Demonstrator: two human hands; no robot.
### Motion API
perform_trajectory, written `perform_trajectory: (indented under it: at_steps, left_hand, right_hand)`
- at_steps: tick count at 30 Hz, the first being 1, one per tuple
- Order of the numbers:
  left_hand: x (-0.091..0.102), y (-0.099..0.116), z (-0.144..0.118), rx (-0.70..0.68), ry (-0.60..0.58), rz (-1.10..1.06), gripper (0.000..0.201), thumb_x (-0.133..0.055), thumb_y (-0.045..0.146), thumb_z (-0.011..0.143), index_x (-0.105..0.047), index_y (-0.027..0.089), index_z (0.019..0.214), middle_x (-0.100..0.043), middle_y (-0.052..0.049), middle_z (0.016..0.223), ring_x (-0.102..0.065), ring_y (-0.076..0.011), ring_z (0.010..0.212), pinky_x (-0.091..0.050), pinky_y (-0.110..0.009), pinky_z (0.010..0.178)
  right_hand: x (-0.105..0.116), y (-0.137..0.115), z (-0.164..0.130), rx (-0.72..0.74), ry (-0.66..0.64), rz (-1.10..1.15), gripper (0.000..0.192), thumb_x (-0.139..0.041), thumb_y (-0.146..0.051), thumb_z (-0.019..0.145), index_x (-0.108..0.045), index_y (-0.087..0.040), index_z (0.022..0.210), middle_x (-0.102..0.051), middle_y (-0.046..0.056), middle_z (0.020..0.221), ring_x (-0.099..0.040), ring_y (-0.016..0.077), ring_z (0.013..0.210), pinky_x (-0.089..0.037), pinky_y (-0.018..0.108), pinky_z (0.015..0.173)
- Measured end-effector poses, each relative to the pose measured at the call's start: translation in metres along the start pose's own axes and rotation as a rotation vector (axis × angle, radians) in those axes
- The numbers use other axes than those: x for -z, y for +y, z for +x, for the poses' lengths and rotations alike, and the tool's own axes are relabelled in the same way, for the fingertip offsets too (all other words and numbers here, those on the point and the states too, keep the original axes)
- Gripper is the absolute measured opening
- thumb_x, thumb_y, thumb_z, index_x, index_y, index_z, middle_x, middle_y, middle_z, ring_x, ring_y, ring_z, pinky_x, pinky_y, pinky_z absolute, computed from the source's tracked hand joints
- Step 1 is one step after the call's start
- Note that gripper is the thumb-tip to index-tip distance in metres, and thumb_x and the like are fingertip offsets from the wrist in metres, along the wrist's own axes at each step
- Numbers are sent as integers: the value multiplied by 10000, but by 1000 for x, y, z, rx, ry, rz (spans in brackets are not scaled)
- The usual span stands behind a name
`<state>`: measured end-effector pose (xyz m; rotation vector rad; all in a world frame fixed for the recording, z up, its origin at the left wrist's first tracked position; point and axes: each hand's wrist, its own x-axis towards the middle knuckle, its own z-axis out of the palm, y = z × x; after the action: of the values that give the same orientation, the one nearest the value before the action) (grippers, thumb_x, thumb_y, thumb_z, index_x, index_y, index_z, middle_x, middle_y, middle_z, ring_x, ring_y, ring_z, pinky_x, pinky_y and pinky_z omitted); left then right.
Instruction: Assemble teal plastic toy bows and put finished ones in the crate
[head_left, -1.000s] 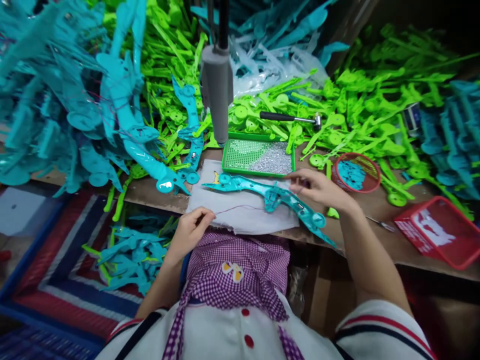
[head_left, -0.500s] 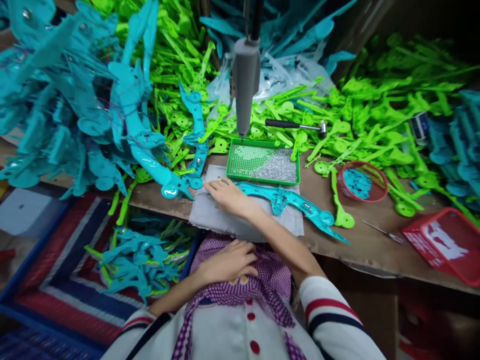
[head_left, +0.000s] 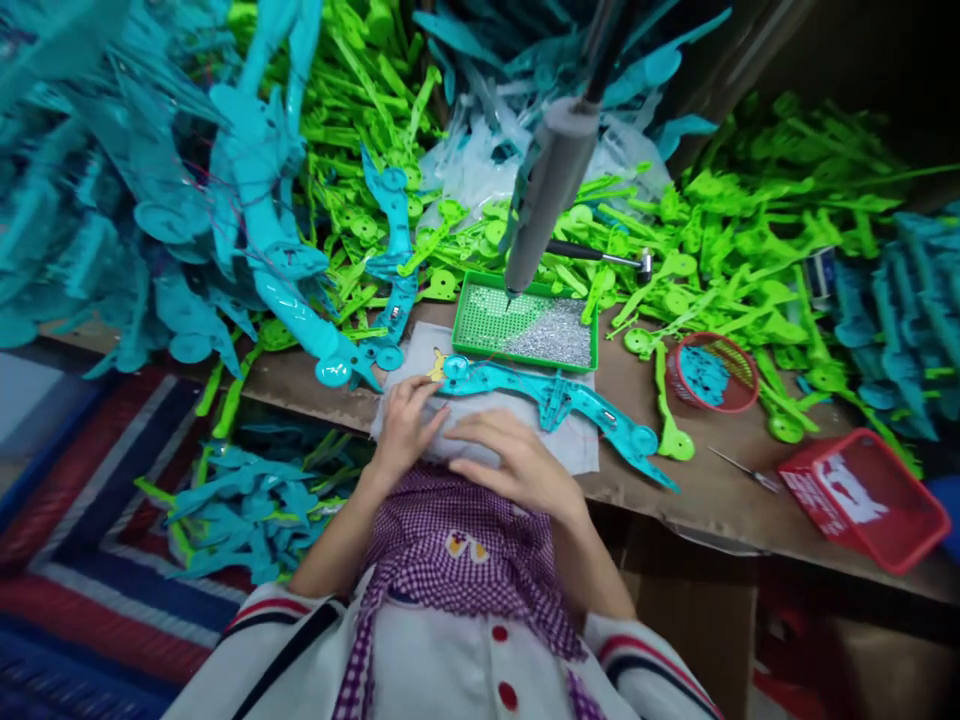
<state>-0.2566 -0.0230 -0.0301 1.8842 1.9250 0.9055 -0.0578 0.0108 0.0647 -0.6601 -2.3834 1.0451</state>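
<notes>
Head view: both hands lie on the grey cloth (head_left: 517, 440) at the desk's (head_left: 697, 500) near edge. The left hand (head_left: 405, 425) rests loosely open by the teal part's (head_left: 551, 395) round end, perhaps steadying it; the right hand (head_left: 517, 465) lies flat, gripping nothing. Parts heaps crowd the back, leaving bare desk only rightward, toward the red basket (head_left: 862, 500).

Bright overhead light saturates the green and teal plastic; the upper right corner falls dark. Edges bend and smear with wide-angle distortion, and the left side blurs.
</notes>
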Motion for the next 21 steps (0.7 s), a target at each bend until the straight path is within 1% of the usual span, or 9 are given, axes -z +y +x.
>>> perform_trajectory:
  at_steps: [2, 4, 7, 9, 11, 13, 17, 19, 21]
  left_hand:
    - [1, -9, -5, -6, 34, 34, 190, -618, 311, 927, -710, 206, 1056, -598, -114, 1182, -570, -276, 1152, -451, -463, 1051]
    - [3, -15, -9, -22, 44, 60, 148, -616, 304, 933, -722, 206, 962, -602, -110, 1177, -569, -266, 1141, -449, -450, 1048]
    - [8, -17, -11, -60, 18, 85, 151, -595, 290, 947, -710, 194, 936, -604, -128, 1226, -571, -280, 1149, -451, -454, 1026]
    - [14, -16, -10, -76, 5, 63, 158, -558, 273, 967, -690, 190, 943, -642, -121, 1181, -599, -275, 1115, -466, -437, 992]
    - [25, -15, -10, -77, 10, 5, 151, -544, 275, 977, -670, 194, 958, -691, -86, 1050, -641, -251, 1021, -493, -401, 928]
    - [39, -12, -8, -46, 54, -62, 144, -565, 307, 972, -659, 198, 972, -705, -46, 936, -660, -220, 906, -515, -363, 851]
    - [65, 4, 15, 93, 207, -345, 244, -611, 391, 954, -646, 216, 1120, -667, -1, 841, -625, -139, 709, -532, -281, 700]
    - [73, 18, 37, 107, 223, -578, 297, -626, 440, 944, -644, 243, 1166, -628, 17, 766, -591, -112, 618, -518, -245, 611]
    - [75, 34, 62, 90, 206, -755, 304, -635, 495, 929, -683, 245, 1096, -618, 9, 745, -596, -111, 602, -519, -241, 572]
  right_hand:
    - [-17, 38, -37, -105, 3, -124, 391, -583, -406, 953, -589, -289, 1326, -660, 102, 1322, -621, 299, 1209, -501, 509, 1009]
    - [-33, 64, -65, -127, 12, -188, 330, -554, -363, 964, -602, -322, 1288, -672, 103, 1299, -628, 321, 1190, -498, 541, 974]
    - [-46, 71, -81, -161, 40, -188, 188, -512, -371, 976, -666, -341, 1079, -734, 66, 1042, -683, 281, 934, -531, 460, 789]
    - [-42, 63, -81, -187, 42, -162, 198, -476, -364, 988, -669, -338, 956, -714, 45, 882, -660, 249, 773, -514, 422, 694]
    - [-27, 56, -85, -210, 67, -131, 201, -474, -342, 983, -659, -338, 904, -691, 42, 821, -640, 251, 724, -500, 421, 653]
    - [-2, 53, -95, -253, 168, -117, 137, -526, -337, 950, -645, -334, 883, -678, 47, 812, -636, 267, 741, -503, 439, 666]
    - [57, 64, -120, -403, 552, -217, 106, -565, -369, 912, -582, -270, 879, -649, 60, 874, -626, 261, 853, -495, 469, 808]
    - [79, 75, -130, -501, 717, -279, 152, -558, -401, 918, -559, -252, 891, -637, 83, 908, -626, 258, 912, -471, 458, 850]
    - [93, 86, -137, -566, 832, -245, 162, -592, -421, 903, -562, -263, 885, -647, 107, 928, -641, 259, 943, -460, 447, 868]
